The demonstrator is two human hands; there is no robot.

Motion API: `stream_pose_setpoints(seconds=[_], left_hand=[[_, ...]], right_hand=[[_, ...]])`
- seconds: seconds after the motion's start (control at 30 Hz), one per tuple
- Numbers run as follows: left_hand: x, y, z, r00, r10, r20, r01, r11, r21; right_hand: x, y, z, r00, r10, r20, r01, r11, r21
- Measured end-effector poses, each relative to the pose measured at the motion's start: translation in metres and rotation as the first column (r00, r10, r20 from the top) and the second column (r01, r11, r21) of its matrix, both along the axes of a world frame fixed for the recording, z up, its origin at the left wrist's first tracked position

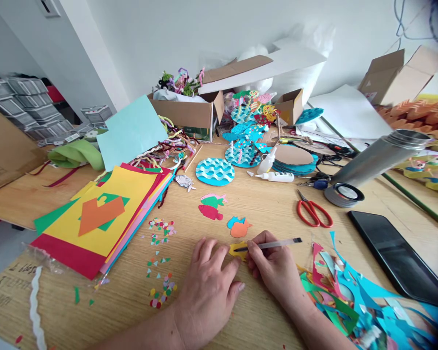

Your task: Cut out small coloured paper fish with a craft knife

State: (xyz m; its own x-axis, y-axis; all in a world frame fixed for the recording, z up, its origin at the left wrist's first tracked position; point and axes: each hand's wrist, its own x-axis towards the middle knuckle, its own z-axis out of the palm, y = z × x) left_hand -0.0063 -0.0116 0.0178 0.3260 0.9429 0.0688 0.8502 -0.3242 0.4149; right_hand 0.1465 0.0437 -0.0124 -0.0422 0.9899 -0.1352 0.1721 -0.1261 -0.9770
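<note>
My right hand (pixel 272 260) grips a pen (pixel 277 244), its tip on a small yellow paper cutout (pixel 237 249). Spread flat on the table, my left hand (pixel 208 287) touches the cutout's left edge with its fingers. Just beyond lie an orange paper fish (pixel 240 228) and a blue paper piece (pixel 233 220) partly under it. Farther up are a red paper fish (pixel 209 212) and a green and pink one (pixel 213 200). Small coloured paper bits (pixel 162 291) sit left of my left hand.
A stack of coloured paper (pixel 83 233) lies left. Red-handled scissors (pixel 313 214), a phone (pixel 394 253) and paper scraps (pixel 365 296) are right. Behind stand glue bottles (pixel 268 160), a wavy blue disc (pixel 214 171), a metal flask (pixel 379 153) and a cardboard box (pixel 182 113).
</note>
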Motion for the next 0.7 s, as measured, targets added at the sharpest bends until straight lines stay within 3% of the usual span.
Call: stream_pose_setpoints(seconds=[0.7], left_hand=[[-0.0002, -0.0006, -0.0007, 1.0, -0.001, -0.01, 0.001, 1.0, -0.018]], right_hand=[[0.0001, -0.0001, 0.0008, 1.0, 0.0, -0.016, 0.0, 1.0, -0.013]])
